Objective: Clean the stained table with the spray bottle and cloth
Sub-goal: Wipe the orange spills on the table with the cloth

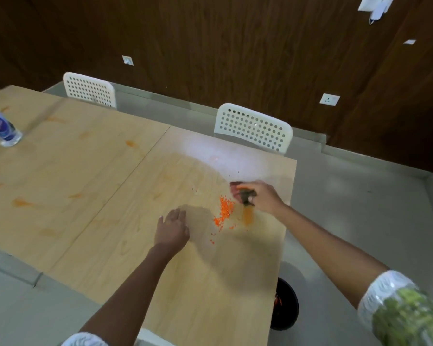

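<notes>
While the crumbs are on the wood, wipe stage is what's in hand, my read.
step: right hand [259, 196] grips a dark cloth [243, 193] bunched in curled fingers, cloth down on the worktop [135, 245] just beyond the orange crumbs [225, 213]. Looks like a sweep toward the near-right edge.
left hand: left hand [172, 228] flat, fingers straight and slightly spread, holds nothing, just left of the crumb pile. Maybe bracing or cupping, can't tell which.
stains: orange smear [247, 216] right beside the crumbs, under the right wrist. More orange streaks [23, 203] across the left half of the worktop, untouched by the look of them.
next move needs: drag cloth through the pile w/o scattering it, then scrub the smear. Left-side streaks prob need spray first.
spray bottle: clear bottle [1, 128] w/ blue label at far left of the worktop, well apart from both hands. Top is out of view, so can't confirm a spray head.
containers: bottle contents not readable, blurred. Black bin [285, 305] on the floor by the worktop's near-right corner, something orange inside, can't say what. Likely target for the crumbs.
progress: early, most stains remain.
</notes>
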